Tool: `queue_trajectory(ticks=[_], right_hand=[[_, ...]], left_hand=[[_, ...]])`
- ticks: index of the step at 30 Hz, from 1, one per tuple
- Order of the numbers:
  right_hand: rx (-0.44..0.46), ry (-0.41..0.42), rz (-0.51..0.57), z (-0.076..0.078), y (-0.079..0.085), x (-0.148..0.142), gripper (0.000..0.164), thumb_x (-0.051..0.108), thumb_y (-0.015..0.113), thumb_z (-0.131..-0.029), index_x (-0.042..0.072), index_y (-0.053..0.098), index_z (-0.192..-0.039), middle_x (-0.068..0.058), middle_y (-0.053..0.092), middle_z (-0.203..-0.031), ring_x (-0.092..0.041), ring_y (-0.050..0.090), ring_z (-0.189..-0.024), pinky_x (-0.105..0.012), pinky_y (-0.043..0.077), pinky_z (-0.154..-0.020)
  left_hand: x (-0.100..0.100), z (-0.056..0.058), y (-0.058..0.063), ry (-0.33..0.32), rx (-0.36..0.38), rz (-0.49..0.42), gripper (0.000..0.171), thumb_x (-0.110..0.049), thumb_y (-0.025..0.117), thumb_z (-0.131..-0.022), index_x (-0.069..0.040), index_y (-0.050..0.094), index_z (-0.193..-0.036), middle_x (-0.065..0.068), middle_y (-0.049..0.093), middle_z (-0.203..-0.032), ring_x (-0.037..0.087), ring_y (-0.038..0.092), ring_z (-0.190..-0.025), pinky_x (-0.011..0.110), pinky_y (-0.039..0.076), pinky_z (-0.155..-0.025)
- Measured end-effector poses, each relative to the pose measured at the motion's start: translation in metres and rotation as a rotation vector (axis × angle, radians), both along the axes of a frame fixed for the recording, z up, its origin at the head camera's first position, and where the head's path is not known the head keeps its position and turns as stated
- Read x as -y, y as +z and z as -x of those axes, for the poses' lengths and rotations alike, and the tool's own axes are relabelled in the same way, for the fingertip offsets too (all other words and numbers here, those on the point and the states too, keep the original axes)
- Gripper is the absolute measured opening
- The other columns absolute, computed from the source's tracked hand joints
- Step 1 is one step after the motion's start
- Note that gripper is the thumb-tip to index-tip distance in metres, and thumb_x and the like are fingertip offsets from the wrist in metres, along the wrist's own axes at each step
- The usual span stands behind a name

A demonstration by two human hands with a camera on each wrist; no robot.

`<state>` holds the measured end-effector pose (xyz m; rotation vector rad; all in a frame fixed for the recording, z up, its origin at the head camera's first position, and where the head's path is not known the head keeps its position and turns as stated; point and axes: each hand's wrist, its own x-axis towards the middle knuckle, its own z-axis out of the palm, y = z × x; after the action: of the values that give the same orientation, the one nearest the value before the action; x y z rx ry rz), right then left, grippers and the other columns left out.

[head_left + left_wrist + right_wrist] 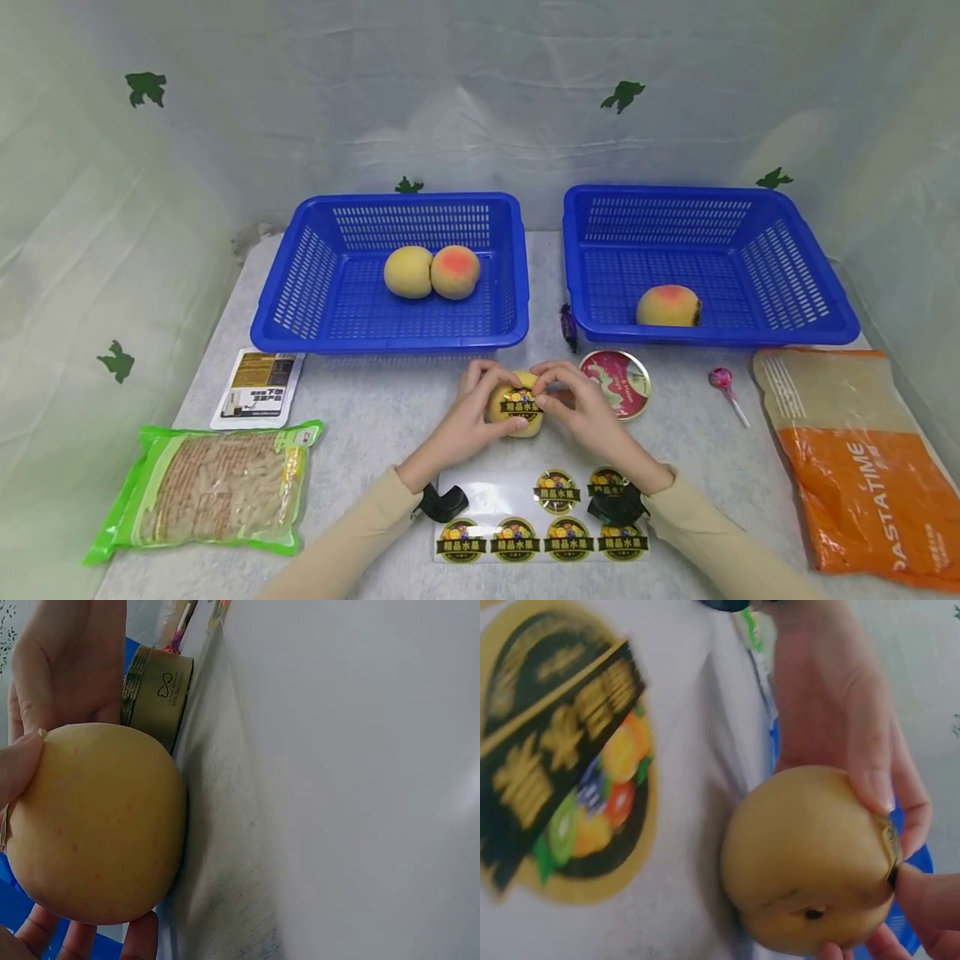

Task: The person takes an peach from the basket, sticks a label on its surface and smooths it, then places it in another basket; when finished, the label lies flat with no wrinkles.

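Observation:
Just beyond the sticker sheet [487, 492], a yellow peach [531, 427] is held low over the table between both hands. A black and gold fruit sticker [521, 406] lies on its upward side. My left hand [467, 417] grips the peach from the left, its thumb near the sticker's lower edge. From the right, my right hand [588, 417] holds it with curled fingers, the thumb at the sticker's right end. In the right wrist view that sticker end [890, 844] stands slightly off the peach [802, 847]. The left wrist view shows the peach's [97, 825] plain side.
Two peaches lie in the left blue basket [390, 343], one in the right blue basket [720, 335]. Around them are a round tin [626, 383], wrapped candy [568, 327], lollipop [722, 379], orange pasta bag [862, 483], green-edged packet [225, 492] and white pack [258, 387].

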<state>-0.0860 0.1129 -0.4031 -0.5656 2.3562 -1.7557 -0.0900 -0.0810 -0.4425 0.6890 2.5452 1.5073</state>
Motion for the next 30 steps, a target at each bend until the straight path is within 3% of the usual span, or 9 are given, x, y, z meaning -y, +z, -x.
queue_trajectory(ticks=[10, 18, 23, 27, 30], right_hand=[[0.094, -0.032, 0.009, 0.001, 0.002, -0.002, 0.006, -0.003, 0.058, -0.085, -0.006, 0.053, -0.087, -0.021, 0.050, -0.117, -0.032, 0.047, -0.111, -0.041, 0.044, -0.087], [0.081, -0.049, 0.002, 0.000, 0.000, -0.001, 0.007, 0.000, 0.060, -0.084, -0.003, 0.054, -0.085, -0.021, 0.052, -0.117, -0.031, 0.050, -0.108, -0.037, 0.047, -0.083], [0.094, -0.020, 0.064, 0.003, -0.015, -0.008, 0.006, -0.001, 0.060, -0.084, -0.003, 0.056, -0.089, -0.019, 0.051, -0.120, -0.029, 0.047, -0.113, -0.031, 0.047, -0.084], [0.100, 0.024, 0.116, 0.004, -0.027, -0.017, 0.010, -0.002, 0.059, -0.085, -0.002, 0.058, -0.095, -0.017, 0.049, -0.124, -0.028, 0.044, -0.117, -0.029, 0.043, -0.089], [0.069, 0.038, 0.113, 0.000, -0.027, -0.019, 0.014, -0.004, 0.058, -0.085, -0.001, 0.059, -0.098, -0.017, 0.049, -0.125, -0.028, 0.044, -0.117, -0.032, 0.042, -0.091]], left_hand=[[0.004, -0.001, -0.002, 0.001, 0.072, -0.154, 0.026, -0.024, 0.068, -0.081, -0.019, 0.052, -0.100, 0.000, 0.034, -0.116, 0.018, 0.040, -0.109, 0.035, 0.045, -0.082], [0.003, -0.001, -0.004, 0.007, 0.052, -0.081, 0.030, -0.027, 0.069, -0.079, -0.020, 0.045, -0.095, 0.002, 0.029, -0.111, 0.018, 0.039, -0.103, 0.036, 0.043, -0.083], [0.000, -0.002, -0.003, 0.003, 0.035, -0.023, 0.040, -0.030, 0.072, -0.076, -0.017, 0.039, -0.095, 0.002, 0.028, -0.112, 0.020, 0.037, -0.107, 0.038, 0.038, -0.092], [0.000, -0.002, -0.001, 0.001, 0.038, -0.017, 0.040, -0.030, 0.071, -0.077, -0.016, 0.039, -0.096, 0.003, 0.028, -0.112, 0.020, 0.038, -0.107, 0.038, 0.038, -0.092], [0.002, -0.001, -0.002, -0.018, 0.075, -0.039, 0.037, -0.030, 0.070, -0.079, -0.016, 0.040, -0.096, 0.003, 0.029, -0.117, 0.021, 0.036, -0.112, 0.039, 0.037, -0.093]])
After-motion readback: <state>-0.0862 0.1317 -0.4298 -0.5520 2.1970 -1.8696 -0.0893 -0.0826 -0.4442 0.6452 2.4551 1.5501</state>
